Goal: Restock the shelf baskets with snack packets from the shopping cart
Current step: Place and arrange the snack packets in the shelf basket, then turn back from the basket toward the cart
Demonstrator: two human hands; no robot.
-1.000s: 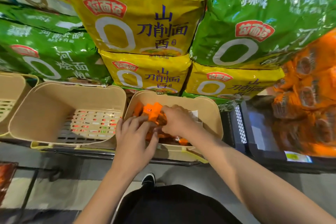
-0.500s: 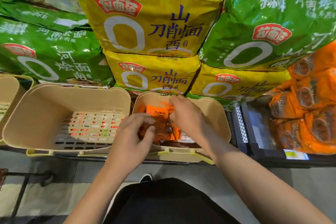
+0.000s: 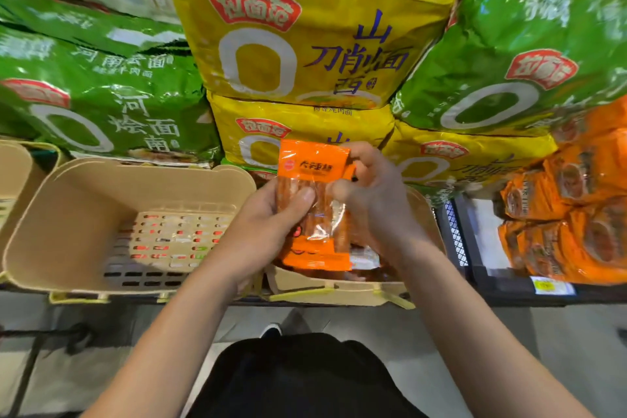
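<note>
At the centre of the frame both hands hold one orange snack packet (image 3: 314, 200) upright, above the near edge of a beige basket (image 3: 342, 292) on the shelf. The left hand (image 3: 268, 227) grips the packet's lower left side, thumb pressed across its clear front; the right hand (image 3: 373, 197) pinches its right edge, fingers curled round the orange top band. More orange packets (image 3: 319, 260) lie in that basket beneath the hands. To its left stands a second beige basket (image 3: 112, 200) with a slotted floor. Behind, in the upper frame, big yellow noodle bags (image 3: 305, 44) sit stacked between green noodle bags (image 3: 101, 98). At the right edge orange bags (image 3: 576, 214) fill a black tray (image 3: 475, 248).
</note>
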